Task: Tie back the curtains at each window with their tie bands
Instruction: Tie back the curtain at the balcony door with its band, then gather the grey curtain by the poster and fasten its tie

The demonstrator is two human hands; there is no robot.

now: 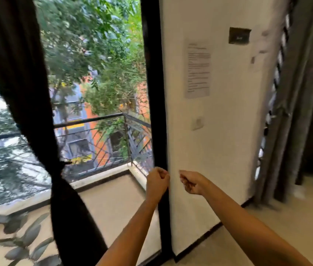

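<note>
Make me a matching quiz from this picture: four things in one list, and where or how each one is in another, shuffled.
Things:
1 dark curtain
2 grey curtain
3 sheet of paper
4 railing

Place or state:
A stuck on the wall
B outdoors
C gathered and tied at the middle
D hanging at the far right

Pairs: 1-C, 2-D, 3-A, 4-B
</note>
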